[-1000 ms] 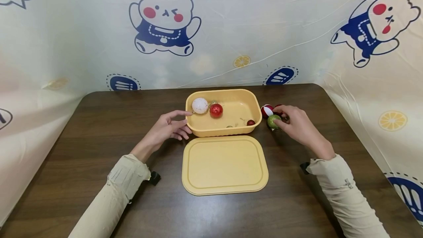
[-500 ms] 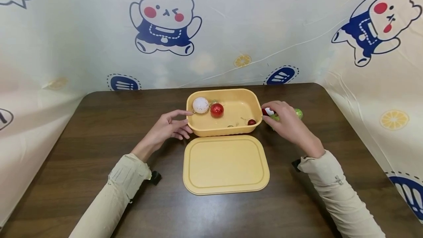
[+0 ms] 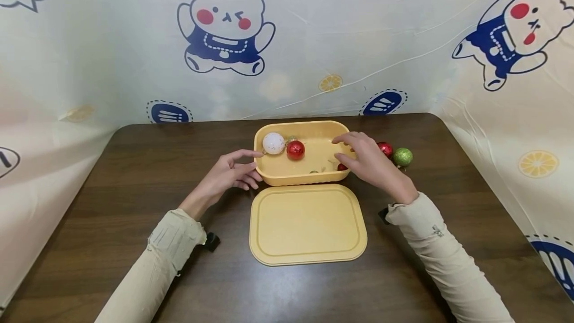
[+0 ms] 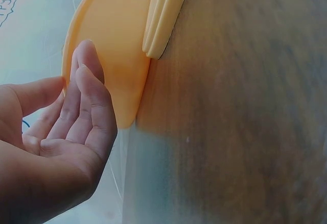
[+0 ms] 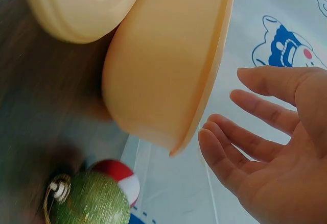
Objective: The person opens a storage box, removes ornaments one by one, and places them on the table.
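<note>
The yellow box [image 3: 300,180] holds a white speckled Christmas bauble [image 3: 273,143], a shiny red bauble [image 3: 295,150] and a small red one near its right end. My left hand [image 3: 230,171] lies at the box's left end, fingertips at the rim, fingers relaxed. My right hand [image 3: 369,161] reaches over the right end, thumb and fingers apart, with nothing between them. Beyond this hand sit a red bauble [image 3: 384,149] and a green glitter bauble [image 3: 402,157]. In the right wrist view, a red-and-white bauble [image 5: 127,183] shows beside a green bauble [image 5: 97,203].
A yellow lid [image 3: 308,226] lies flat on the dark wooden table [image 3: 148,178], right in front of the box. A printed cloth [image 3: 305,39] with cartoon bears hangs behind the table and along its sides.
My right hand has moved left from the baubles beside the box to over its right end, uncovering the green and red baubles. My left hand has stayed at the left rim.
</note>
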### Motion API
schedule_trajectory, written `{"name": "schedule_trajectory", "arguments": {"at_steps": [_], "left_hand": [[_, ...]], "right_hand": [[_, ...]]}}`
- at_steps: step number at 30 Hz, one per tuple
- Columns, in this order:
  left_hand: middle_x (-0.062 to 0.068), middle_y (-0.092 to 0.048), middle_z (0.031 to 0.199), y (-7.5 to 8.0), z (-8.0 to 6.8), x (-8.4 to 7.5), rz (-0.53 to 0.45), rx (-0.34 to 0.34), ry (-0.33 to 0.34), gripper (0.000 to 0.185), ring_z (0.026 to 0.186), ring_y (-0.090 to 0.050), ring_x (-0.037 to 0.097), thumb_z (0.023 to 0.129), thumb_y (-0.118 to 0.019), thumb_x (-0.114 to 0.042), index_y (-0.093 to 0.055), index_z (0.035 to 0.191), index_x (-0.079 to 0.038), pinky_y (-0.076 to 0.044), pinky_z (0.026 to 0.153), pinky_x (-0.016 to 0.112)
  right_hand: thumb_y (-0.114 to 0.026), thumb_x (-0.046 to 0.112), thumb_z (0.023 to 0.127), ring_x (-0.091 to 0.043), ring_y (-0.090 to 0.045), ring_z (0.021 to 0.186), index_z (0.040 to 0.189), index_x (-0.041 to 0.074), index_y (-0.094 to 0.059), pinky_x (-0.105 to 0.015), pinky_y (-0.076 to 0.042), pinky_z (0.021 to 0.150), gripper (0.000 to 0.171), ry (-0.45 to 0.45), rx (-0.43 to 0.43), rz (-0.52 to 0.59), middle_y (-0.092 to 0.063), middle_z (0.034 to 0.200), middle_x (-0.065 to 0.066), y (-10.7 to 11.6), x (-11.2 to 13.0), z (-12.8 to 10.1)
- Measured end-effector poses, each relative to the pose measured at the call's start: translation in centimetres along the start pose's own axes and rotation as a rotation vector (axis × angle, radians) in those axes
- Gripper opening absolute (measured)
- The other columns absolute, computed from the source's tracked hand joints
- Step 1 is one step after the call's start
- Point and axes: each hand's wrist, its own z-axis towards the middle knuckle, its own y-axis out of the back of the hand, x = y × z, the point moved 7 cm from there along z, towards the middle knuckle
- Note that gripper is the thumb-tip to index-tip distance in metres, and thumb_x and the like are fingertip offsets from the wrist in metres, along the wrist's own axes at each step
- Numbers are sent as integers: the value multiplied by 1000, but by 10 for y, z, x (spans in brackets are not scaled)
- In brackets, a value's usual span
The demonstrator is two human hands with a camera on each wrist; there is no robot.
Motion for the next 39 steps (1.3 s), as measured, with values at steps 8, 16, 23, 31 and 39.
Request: {"name": "schedule_trajectory", "arguments": {"at_steps": [8, 16, 23, 31, 39], "left_hand": [[17, -74, 91, -1, 0, 0, -9, 4, -1, 39, 74, -72, 25, 104, -54, -15, -51, 142, -8, -58, 63, 31], [18, -73, 91, -3, 1, 0, -10, 6, -8, 40, 73, -72, 24, 104, -55, -15, -50, 142, -7, -58, 63, 30], [20, -73, 93, -3, 1, -1, -7, 8, -11, 40, 74, -72, 25, 104, -55, -16, -50, 143, -8, -58, 63, 31], [18, -73, 93, -2, 0, 2, 9, 5, 4, 39, 75, -72, 26, 104, -54, -17, -51, 142, -10, -59, 66, 36], [18, -73, 93, 0, -1, 0, 7, -5, 5, 38, 75, -72, 26, 104, -55, -17, -52, 141, -10, -59, 65, 35]], "right_hand": [[-66, 14, 97, -34, -58, 115, 125, 2, -64, -49, -51, 94, 31, 33, 27, 44, -61, 130, -16, -13, 12, 15], [-68, 12, 95, -37, -59, 113, 125, 0, -64, -48, -52, 93, 32, 46, 39, 49, -63, 128, -17, -26, 14, 31], [-70, 9, 92, -38, -61, 108, 127, -2, -62, -48, -52, 89, 37, 71, 34, 70, -64, 125, -20, -41, 16, 42], [-68, 9, 94, -35, -54, 125, 138, -1, -55, -47, -43, 105, 47, 117, 71, 88, -57, 138, -18, -68, 20, 48], [-58, 15, 101, -37, -35, 142, 147, 5, -46, -51, -25, 118, 49, 113, 164, 58, -40, 153, -22, -76, 21, 48]]}}
